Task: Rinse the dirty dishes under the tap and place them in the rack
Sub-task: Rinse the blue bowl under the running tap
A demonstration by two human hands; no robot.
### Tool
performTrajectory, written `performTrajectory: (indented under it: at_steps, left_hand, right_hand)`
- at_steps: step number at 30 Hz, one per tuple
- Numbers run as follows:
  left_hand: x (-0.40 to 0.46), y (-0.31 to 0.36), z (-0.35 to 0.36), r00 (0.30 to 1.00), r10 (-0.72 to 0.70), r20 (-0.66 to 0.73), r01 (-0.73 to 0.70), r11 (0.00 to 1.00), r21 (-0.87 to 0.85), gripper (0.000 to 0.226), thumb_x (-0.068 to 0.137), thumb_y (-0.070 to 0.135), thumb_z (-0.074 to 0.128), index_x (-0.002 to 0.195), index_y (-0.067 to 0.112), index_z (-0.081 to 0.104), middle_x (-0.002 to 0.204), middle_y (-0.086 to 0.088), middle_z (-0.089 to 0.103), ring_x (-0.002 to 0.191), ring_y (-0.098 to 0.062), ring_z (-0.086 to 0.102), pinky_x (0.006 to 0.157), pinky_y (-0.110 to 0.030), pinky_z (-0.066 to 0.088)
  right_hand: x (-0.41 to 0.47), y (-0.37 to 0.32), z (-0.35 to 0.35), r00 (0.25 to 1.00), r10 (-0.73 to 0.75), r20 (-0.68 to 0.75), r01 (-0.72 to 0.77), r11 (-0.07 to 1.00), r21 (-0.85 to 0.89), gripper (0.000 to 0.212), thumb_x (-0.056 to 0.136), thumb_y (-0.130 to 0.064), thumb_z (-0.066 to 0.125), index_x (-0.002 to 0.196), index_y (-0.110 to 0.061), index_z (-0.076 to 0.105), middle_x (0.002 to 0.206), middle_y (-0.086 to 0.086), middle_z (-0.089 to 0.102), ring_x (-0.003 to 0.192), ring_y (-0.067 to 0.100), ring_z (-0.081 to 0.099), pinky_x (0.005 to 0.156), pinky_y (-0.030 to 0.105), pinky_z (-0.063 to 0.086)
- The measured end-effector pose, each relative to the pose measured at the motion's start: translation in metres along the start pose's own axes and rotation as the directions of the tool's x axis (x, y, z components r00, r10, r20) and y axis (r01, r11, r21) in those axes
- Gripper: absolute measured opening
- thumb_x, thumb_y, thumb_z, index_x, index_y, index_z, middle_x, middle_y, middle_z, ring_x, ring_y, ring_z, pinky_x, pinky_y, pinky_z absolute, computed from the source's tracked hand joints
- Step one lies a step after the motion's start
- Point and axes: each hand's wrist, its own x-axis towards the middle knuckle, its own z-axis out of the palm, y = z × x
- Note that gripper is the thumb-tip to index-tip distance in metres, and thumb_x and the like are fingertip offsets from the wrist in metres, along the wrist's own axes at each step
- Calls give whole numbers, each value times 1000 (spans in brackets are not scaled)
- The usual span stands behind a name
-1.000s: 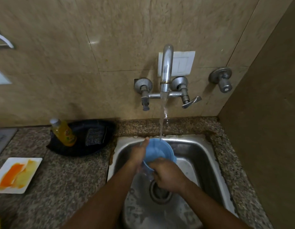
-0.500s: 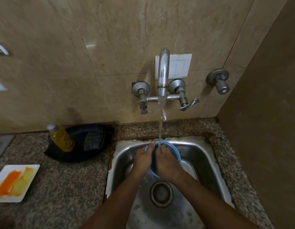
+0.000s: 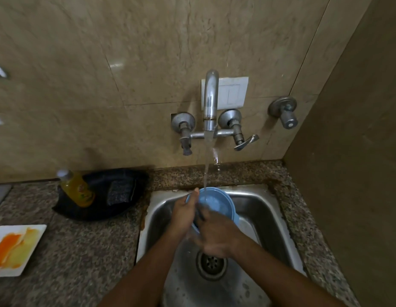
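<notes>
Granite counter (image 3: 86, 247) (beige tiled wall (image 3: 126, 63)) surrounds steel sink (image 3: 270, 209); hands grip blue bowl (image 3: 217, 202).

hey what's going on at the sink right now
A person is rinsing a blue bowl over the steel sink, with water running from the tap into it. The left hand grips the bowl's rim while the right hand, blurred, is at its near side. A white plate smeared orange and yellow waits on the counter.

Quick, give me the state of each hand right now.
Left hand: grips the rim of the blue bowl under the running water.
Right hand: on the bowl's near side, blurred; grip cannot be told.
</notes>
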Motion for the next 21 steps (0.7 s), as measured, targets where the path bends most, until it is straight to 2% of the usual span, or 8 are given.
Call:
performTrajectory:
  at_steps: [4, 8, 10, 12, 16, 18, 20, 21]
  left_hand:
    - [3, 5, 0, 998, 58, 6, -58, 998, 7, 32, 96, 43, 56, 89, 18, 76, 84, -1, 77, 83, -15, 74, 84, -34, 57]
    - [6, 15, -5, 993, 114, 18, -114, 993, 5, 32, 95, 39, 58, 90, 14, 77, 83, -3, 77, 82, -17, 74, 81, -34, 58]
    - [3, 5, -8, 992, 127, 18, -128, 991, 38, 32, 96, 43, 55, 96, 19, 76, 87, 1, 77, 85, -13, 73, 80, -30, 57]
    - [0, 3, -2, 990, 143, -1, -142, 986, 83, 31, 97, 45, 53, 96, 23, 75, 88, 2, 76, 85, -9, 71, 79, -28, 54]
    - [2, 16, 2, 983, 174, 52, -178, 980, 91, 32, 94, 40, 61, 84, 13, 75, 79, -5, 76, 78, -19, 73, 74, -33, 57]
    - [1, 13, -4, 982, 187, 36, -190, 972, 142, 27, 94, 40, 60, 87, 18, 75, 79, 1, 75, 76, -12, 71, 68, -24, 54]
    - [-4, 8, -2, 982, 185, 24, -186, 963, 193, 24, 95, 43, 59, 93, 24, 74, 83, 6, 74, 79, -6, 68, 67, -21, 50]
    - [-4, 8, 1, 980, 197, 21, -197, 956, 219, 25, 94, 45, 58, 91, 25, 73, 81, 6, 73, 77, -6, 67, 66, -23, 50]
  right_hand:
    - [5, 7, -5, 1000, -5, 4, 6, 991, -135, 92, 86, -43, 58, 157, -15, 7, 165, 9, 7, 150, 31, 11, 121, 44, 16]
    - [4, -2, 1, 992, -124, -1, 123, 987, 103, 83, 76, -18, 68, 150, -16, 31, 157, 2, 28, 123, 27, 53, 94, 40, 52]
    - [4, 10, -5, 991, -136, 18, 133, 985, 109, 74, 74, -19, 66, 144, -21, 40, 146, -2, 40, 121, 24, 53, 92, 40, 52]
    - [10, 16, -10, 998, -34, -46, 39, 993, 112, 76, 70, -23, 68, 142, -22, 40, 137, 5, 42, 122, 25, 47, 95, 38, 49]
    - [13, -9, 4, 998, -31, -56, 48, 936, 349, 64, 73, -13, 66, 134, -14, 46, 133, 9, 50, 119, 24, 51, 97, 35, 47]
    - [4, 0, 3, 996, -92, 3, 91, 990, 105, 55, 77, -20, 67, 128, -15, 49, 124, 9, 56, 112, 25, 55, 94, 38, 46]
    - [4, 18, -1, 1000, -5, 8, 7, 978, -211, 53, 78, -34, 68, 126, -17, 51, 122, 11, 57, 113, 28, 54, 99, 42, 42]
    - [7, 18, 0, 999, 41, -31, -48, 966, -254, 53, 78, -37, 68, 125, -16, 54, 121, 13, 57, 113, 30, 53, 102, 44, 40]
